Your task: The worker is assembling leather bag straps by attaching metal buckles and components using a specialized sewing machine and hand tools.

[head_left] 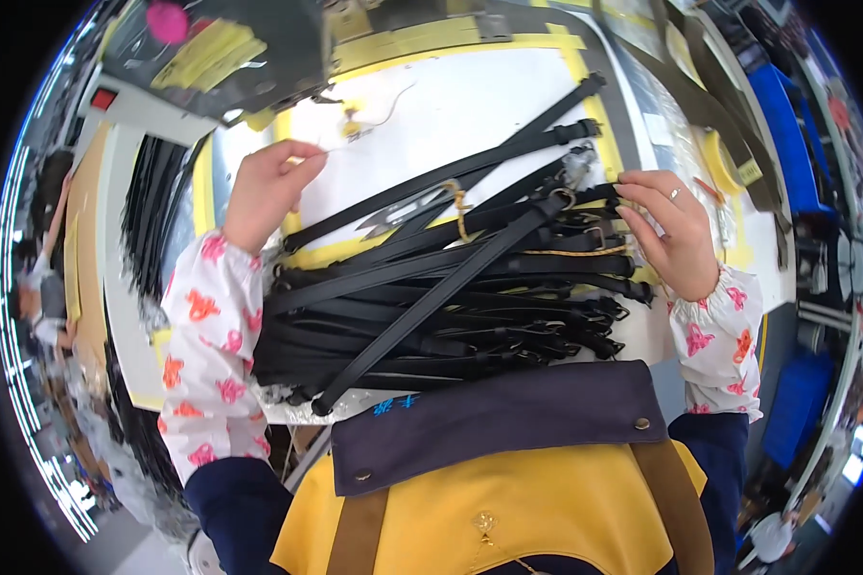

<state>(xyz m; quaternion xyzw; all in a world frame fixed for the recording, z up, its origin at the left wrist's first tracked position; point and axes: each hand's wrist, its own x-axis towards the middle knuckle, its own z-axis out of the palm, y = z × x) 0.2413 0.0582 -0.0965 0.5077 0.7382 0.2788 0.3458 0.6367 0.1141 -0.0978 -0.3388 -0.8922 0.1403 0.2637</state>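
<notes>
My left hand [273,187] is closed in a pinch above the far left of the white work surface, with a thin pale thread at its fingertips. My right hand [669,225], a ring on one finger, pinches the right end of a black strap [594,194] between thumb and fingers. A pile of black straps with buckles [431,316] lies between my hands and nearer to me. Among the upper straps lie metal snips [398,217], and an orange-yellow cord [461,213] loops over a strap beside them.
A dark machine [230,57] stands at the far left, with yellow tape [451,43] along the surface's border. More black straps [153,211] hang at the left. Olive-brown webbing [700,105], a yellow tape roll [722,163] and blue bins [786,134] are at the right.
</notes>
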